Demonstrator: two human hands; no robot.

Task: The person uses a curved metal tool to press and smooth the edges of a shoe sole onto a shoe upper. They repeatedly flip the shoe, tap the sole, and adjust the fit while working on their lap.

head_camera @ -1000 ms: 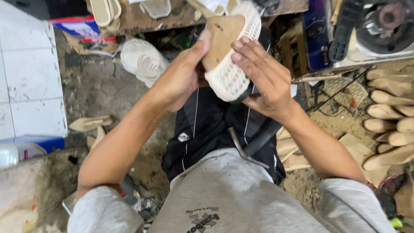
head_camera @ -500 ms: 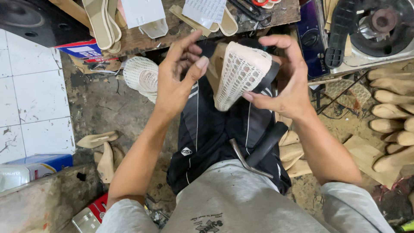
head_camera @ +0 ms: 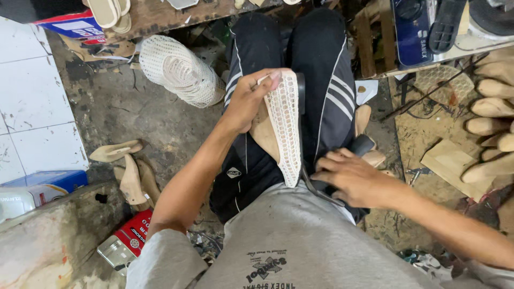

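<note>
A white perforated mesh shoe upper stretched over a pale wooden last (head_camera: 284, 128) lies lengthwise on the person's lap, toe toward the body, resting on the black track trousers with white side stripes (head_camera: 326, 80). The mesh side faces right and the bare wood of the last shows along its left edge. The left hand (head_camera: 251, 101) is closed around the heel end of it, thumb on top and fingers wrapped under the wood, holding it tilted on edge. The right hand (head_camera: 348, 176) lies palm down on the right thigh just beside the toe of the shoe, fingers curled over a dark metal tool with a black handle (head_camera: 358, 147); how firmly it grips the tool cannot be told, as the fingers cover it. The two hands are near each other but do not touch.

Below them is the grey printed shirt (head_camera: 289, 241) of the person. On the dirty concrete floor (head_camera: 134, 107) to the left stands a stack of white mesh uppers (head_camera: 179, 69), and nearer the body lie a few bare wooden lasts (head_camera: 126, 168) and a red flat tin (head_camera: 128, 238). White tiles (head_camera: 37, 107) cover the far left. To the right, more wooden lasts (head_camera: 490, 107) are heaped beside a flat piece of wood (head_camera: 447, 163). A wooden bench (head_camera: 160, 16) with sandal soles runs along the top.
</note>
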